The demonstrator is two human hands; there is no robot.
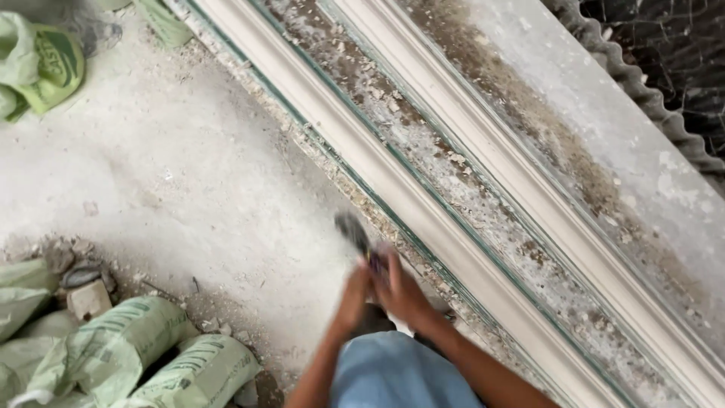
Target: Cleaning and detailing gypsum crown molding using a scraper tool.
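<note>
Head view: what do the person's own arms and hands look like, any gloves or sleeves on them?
Both arms are bare up to the frame's lower edge: no sleeves, no watch or band visible. The left hand and right hand wear no gloves, and motion blur hides the fingers' detail, so rings cannot be ruled out. Between the arms shows a light blue garment.

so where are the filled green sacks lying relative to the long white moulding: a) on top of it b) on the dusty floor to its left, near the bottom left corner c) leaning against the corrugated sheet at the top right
b: the green sacks lie on the dusty floor at the bottom left, well apart from the long white moulding that runs diagonally to their right.
</note>
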